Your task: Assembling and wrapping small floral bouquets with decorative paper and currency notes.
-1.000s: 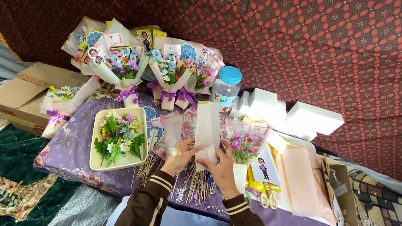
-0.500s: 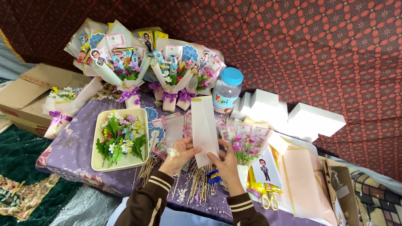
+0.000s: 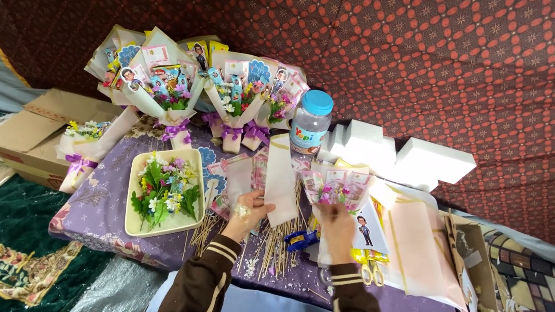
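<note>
My left hand (image 3: 247,213) grips the lower end of a long cream paper strip (image 3: 282,175), which stands upright over the purple-clothed table (image 3: 99,210). My right hand (image 3: 338,227) is off the strip. Its fingers reach up against a small bunch of pink flowers with picture cards (image 3: 330,189). Whether they grip a stem is hidden behind the back of the hand. Wooden skewers (image 3: 269,251) lie spread under both hands, and a blue clip-like tool (image 3: 301,239) lies between them.
A cream tray of artificial flowers (image 3: 164,192) sits left of my hands. Finished bouquets (image 3: 229,97) lean at the back, with a blue-lidded jar (image 3: 311,120) and white foam blocks (image 3: 400,154). Yellow scissors (image 3: 368,270), pink sheets (image 3: 421,248) and cardboard boxes (image 3: 36,127) lie around.
My right hand has let go of the paper strip and moved right to the pink flower bunch. The left hand keeps the strip, now held lower and more upright.
</note>
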